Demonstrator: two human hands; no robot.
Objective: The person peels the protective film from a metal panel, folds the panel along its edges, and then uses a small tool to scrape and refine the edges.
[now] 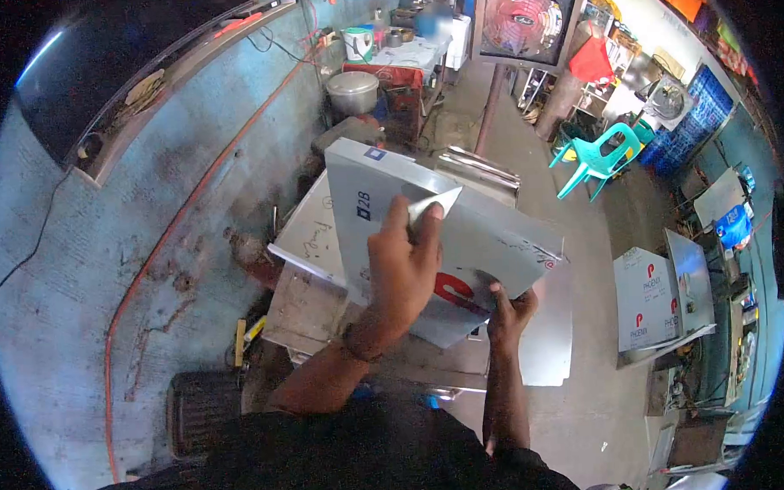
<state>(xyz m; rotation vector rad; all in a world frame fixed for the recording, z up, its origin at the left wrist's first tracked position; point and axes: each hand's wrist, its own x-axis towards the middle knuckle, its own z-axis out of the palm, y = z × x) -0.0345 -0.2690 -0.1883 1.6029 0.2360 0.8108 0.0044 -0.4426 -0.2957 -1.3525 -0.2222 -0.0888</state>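
A flat grey panel [383, 237] with folded edges, printed "2B" and a red logo, is tilted up in front of me. My left hand [407, 257] pinches a small white triangular flap [440, 204] between thumb and fingers at the panel's upper edge. Whether that flap is a loose piece or film lifted from the panel, I cannot tell. Lower on the right, my right hand [510, 313] grips the panel's edge, thumb on the printed face. Beneath it stands a worktable [304, 321], with a white sheet bearing handwriting [310, 235] behind the panel.
Blue wall [174, 192] runs along the left. A large metal pot [353, 92] and a cluttered table are at the back. Farther right stand a caged fan [522, 20], a green plastic chair [603, 160] and Phoenix-printed sheets [646, 297]. A black stool [203, 411] is at lower left.
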